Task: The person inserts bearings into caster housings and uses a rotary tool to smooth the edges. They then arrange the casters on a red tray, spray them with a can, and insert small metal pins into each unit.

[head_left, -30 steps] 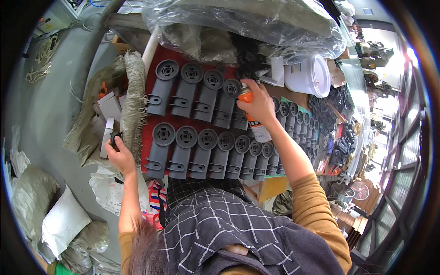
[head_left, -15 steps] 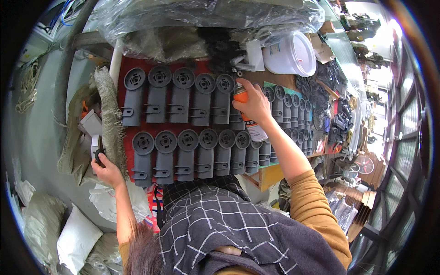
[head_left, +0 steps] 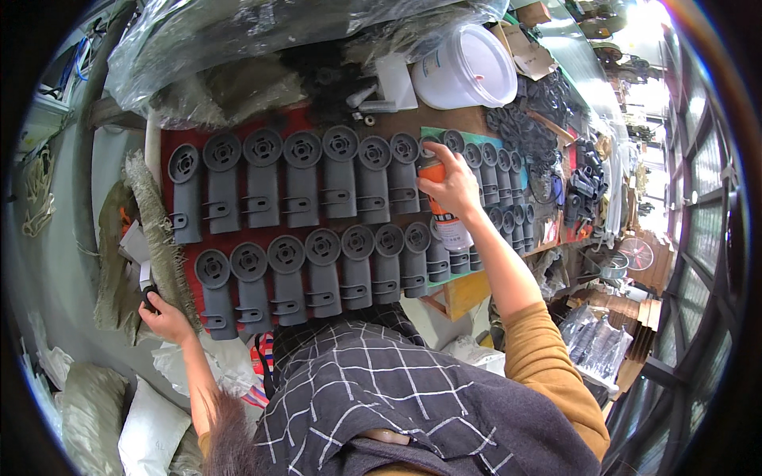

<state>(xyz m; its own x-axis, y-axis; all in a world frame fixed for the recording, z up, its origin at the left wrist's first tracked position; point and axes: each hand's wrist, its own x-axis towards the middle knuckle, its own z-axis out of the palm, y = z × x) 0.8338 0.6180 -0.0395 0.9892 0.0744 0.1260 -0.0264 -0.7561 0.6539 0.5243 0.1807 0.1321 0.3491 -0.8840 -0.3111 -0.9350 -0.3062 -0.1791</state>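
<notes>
My right hand (head_left: 452,186) is wrapped round an orange and white spray can (head_left: 452,232), with the index finger on its top. The can hangs tilted over two rows of dark grey plastic parts (head_left: 304,190), each with a round hub end and a slotted tab. It covers part of the pieces behind it. Off the left end of the rows, my left hand (head_left: 168,320) grips a small tool (head_left: 148,296) with a black handle and a pale flat end. Its exact kind is not clear.
A frayed woven roll (head_left: 159,230) borders the table's left side. Clear plastic sheeting (head_left: 262,47) and a white bucket (head_left: 476,67) stand along the back. Black parts (head_left: 548,151) lie heaped farther right. Pale sacks (head_left: 155,424) rest on the floor at lower left.
The view has shifted, so the rows appear farther left and lower. My right hand with the spray can has moved right along the rows. My left hand still holds the black-handled tool.
</notes>
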